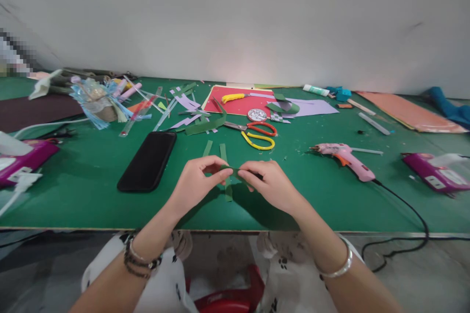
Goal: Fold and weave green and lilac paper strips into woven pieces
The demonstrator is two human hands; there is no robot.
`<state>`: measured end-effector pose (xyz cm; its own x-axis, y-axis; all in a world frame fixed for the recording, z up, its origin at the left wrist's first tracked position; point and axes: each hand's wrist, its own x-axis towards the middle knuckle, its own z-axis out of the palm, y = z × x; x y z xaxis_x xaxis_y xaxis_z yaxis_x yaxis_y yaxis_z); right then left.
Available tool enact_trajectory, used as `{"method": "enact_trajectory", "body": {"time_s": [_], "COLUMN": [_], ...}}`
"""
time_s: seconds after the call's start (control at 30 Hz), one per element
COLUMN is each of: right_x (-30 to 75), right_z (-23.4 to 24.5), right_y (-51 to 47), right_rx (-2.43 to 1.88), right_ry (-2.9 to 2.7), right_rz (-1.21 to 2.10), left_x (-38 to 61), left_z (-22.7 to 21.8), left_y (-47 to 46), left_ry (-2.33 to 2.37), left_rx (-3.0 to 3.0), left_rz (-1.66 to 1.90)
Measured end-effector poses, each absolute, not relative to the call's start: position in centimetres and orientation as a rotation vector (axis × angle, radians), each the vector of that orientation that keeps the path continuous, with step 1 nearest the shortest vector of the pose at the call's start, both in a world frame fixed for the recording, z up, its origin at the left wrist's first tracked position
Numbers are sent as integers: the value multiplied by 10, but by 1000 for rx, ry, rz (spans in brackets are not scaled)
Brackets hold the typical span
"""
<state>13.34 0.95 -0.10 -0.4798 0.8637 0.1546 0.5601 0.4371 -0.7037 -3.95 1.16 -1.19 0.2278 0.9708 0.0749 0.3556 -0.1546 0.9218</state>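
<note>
Near the front of the green table, my left hand [203, 179] and my right hand [267, 179] pinch a short green paper strip [235, 171] between thumbs and fingers, one at each end. Part of the strip is hidden by my fingertips. Beneath my hands lies another green paper strip [228, 193], flat on the table, and the end of a further strip [207, 148] shows just beyond my left hand. A black phone [147, 161] rests left of my left hand. Scissors [257, 136] with red and yellow handles lie a little beyond my hands.
A pink glue gun [347, 159] with a black cord lies to the right. Purple power strips [436, 171] sit at both sides. Behind are red paper [220, 102], lilac paper [316, 107], a craft knife [235, 98], a bundle of blue raffia [99, 102] and a glue tube [316, 90].
</note>
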Motion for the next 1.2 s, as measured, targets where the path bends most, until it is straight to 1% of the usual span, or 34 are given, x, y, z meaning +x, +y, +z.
{"method": "enact_trajectory", "body": {"time_s": [0.13,0.33,0.63,0.87,1.0,1.2], "right_x": [134,137,137,138,140,140], "right_z": [0,-2,1,1,-1,-1], "right_y": [9,10,9,9,9,9], "right_rx": [-1209,-1234,-1170,-1200,-1216,-1227], "right_ry": [-2184,-2182,-2234,-2128,-2109,-2110], "right_rz": [809,749,829,981,1007,1042], "left_x": [-40,-41,-39,-40,-40,-40], "left_z": [-11,-9,-9,-8,-6,-8], "left_y": [12,13,14,13,13,15], "left_ry": [1241,1299,1254,1284,1296,1264], "left_rx": [1550,1532,1509,1548,1565,1420], "left_rz": [965,995,1015,1126,1167,1197]}}
